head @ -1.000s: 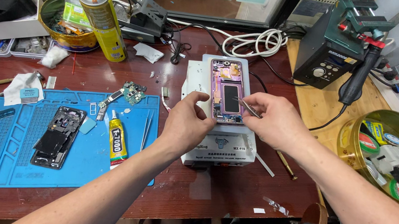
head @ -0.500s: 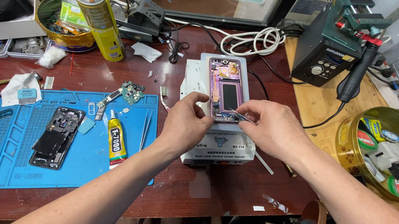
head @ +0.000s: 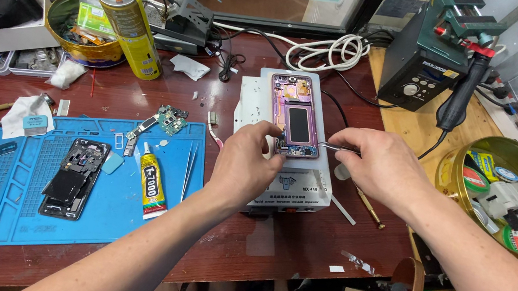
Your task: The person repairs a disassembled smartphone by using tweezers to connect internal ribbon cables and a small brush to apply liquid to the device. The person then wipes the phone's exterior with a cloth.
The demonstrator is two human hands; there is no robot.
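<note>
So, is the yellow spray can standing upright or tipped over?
Upright. The yellow spray can stands on its base on the table, white nozzle at the top, beside the round tin.

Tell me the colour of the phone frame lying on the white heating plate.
Purple, with a dark rectangle in its middle. The phone frame shows best in the head view.

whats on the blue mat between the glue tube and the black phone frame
In the head view, only a small light-blue plastic piece lies between the glue tube and the black phone frame; the blue mat there is otherwise bare.
</note>
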